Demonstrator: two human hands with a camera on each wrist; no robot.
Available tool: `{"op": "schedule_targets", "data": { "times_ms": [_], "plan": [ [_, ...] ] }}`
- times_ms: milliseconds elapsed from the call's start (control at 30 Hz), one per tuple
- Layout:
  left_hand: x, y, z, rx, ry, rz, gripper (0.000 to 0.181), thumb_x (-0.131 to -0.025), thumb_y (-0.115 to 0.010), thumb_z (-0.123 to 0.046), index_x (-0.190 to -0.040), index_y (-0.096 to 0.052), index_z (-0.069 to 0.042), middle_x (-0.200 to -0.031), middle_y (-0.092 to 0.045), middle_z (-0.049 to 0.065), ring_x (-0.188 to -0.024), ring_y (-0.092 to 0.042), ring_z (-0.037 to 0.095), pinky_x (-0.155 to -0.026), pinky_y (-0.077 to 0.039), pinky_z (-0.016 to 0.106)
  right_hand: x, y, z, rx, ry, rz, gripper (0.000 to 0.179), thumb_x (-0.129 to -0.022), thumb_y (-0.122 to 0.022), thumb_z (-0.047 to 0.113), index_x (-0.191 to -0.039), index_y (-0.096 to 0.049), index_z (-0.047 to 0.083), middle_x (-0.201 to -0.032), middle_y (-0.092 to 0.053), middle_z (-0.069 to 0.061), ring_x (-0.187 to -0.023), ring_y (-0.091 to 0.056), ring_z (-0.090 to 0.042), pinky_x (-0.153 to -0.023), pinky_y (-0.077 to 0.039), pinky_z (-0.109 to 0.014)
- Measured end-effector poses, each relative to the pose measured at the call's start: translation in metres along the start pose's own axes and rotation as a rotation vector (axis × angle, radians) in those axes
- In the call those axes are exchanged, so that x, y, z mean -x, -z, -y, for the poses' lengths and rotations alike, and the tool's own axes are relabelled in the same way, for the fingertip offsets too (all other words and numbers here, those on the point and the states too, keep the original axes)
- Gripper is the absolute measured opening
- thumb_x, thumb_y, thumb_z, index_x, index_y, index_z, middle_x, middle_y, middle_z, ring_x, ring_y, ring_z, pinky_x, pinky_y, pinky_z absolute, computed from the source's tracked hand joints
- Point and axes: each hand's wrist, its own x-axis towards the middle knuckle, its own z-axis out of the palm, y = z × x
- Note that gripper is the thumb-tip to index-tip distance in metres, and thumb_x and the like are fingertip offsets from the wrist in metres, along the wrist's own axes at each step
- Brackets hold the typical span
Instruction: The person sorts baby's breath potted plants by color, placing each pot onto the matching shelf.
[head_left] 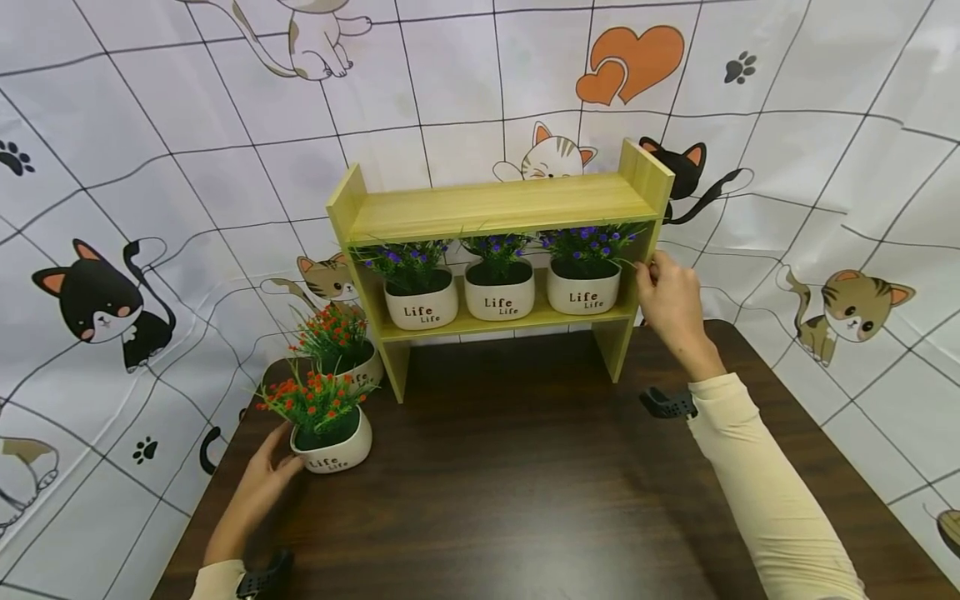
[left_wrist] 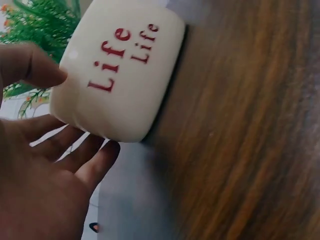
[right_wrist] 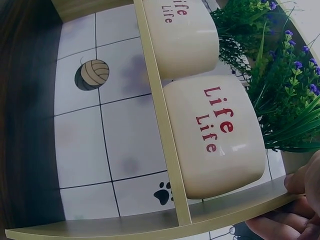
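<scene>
On the left of the table, a white pot with "Life" lettering and orange-red artificial flowers (head_left: 330, 446) stands beside my left hand (head_left: 258, 483). That hand holds the pot's left end, the thumb on the front side and the fingers around the end, as the left wrist view shows. My right hand (head_left: 671, 296) grips the right side panel of a light wooden shelf (head_left: 502, 208), thumb at the inner face and fingers outside. Three white pots with purple flowers stand in a row on its lower board; the rightmost pot (right_wrist: 220, 140) is nearest this hand.
A second orange-red flower pot (head_left: 363, 367) stands behind the first, close to the shelf's left leg. The shelf stands at the back of the dark wooden table (head_left: 510, 483). Behind it hangs a white wall covering (head_left: 262, 175) with cartoon cats and grid lines.
</scene>
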Motion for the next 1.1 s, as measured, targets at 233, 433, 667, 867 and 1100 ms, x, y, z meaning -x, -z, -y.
{"op": "schedule_targets", "data": {
  "times_ms": [233,433,667,867,1100],
  "plan": [
    [-0.013,-0.009,0.006,0.099,0.027,0.106,0.122,-0.099,-0.079,-0.028,-0.169,0.020,-0.009,-0.176,0.007,0.032,-0.160,-0.015,0.057,-0.124,-0.033,0.065,0.001,0.000,0.000,0.002,-0.001,0.005,0.021,-0.106,-0.060,0.007,-0.100,-0.069,-0.012,-0.073,-0.072,-0.027,-0.049,-0.056,-0.029,-0.048,-0.035,-0.026],
    [-0.020,-0.011,0.008,0.031,0.083,0.063,0.126,-0.094,-0.084,-0.040,-0.171,0.009,-0.004,-0.175,-0.003,0.034,-0.156,-0.024,0.060,-0.121,-0.039,0.066,0.001,-0.002,0.000,-0.006,-0.002,0.009,0.022,-0.106,-0.060,0.007,-0.103,-0.069,-0.013,-0.076,-0.073,-0.028,-0.050,-0.059,-0.032,-0.049,-0.038,-0.028],
    [-0.022,-0.010,0.008,0.039,0.097,0.046,0.126,-0.091,-0.087,-0.038,-0.171,0.004,-0.004,-0.175,-0.009,0.034,-0.153,-0.033,0.057,-0.118,-0.048,0.054,0.001,0.000,0.001,-0.007,0.007,-0.002,0.021,-0.105,-0.060,0.005,-0.104,-0.069,-0.014,-0.078,-0.074,-0.031,-0.053,-0.062,-0.039,-0.051,-0.039,-0.032],
    [-0.020,-0.011,0.008,0.072,0.053,0.010,0.120,-0.090,-0.088,-0.032,-0.170,-0.006,0.002,-0.170,-0.027,0.035,-0.152,-0.040,0.050,-0.106,-0.057,0.027,0.002,-0.001,0.001,-0.011,-0.002,0.003,0.021,-0.106,-0.061,0.006,-0.105,-0.070,-0.014,-0.082,-0.075,-0.032,-0.055,-0.064,-0.039,-0.052,-0.039,-0.030],
    [-0.017,-0.011,0.005,0.079,0.112,-0.020,0.120,-0.088,-0.090,-0.039,-0.170,-0.012,0.000,-0.169,-0.033,0.031,-0.153,-0.043,0.045,-0.106,-0.057,0.026,0.001,0.000,0.002,-0.001,-0.009,0.002,0.022,-0.106,-0.060,0.006,-0.104,-0.069,-0.013,-0.078,-0.074,-0.029,-0.052,-0.059,-0.034,-0.048,-0.035,-0.025]
  ]
}}
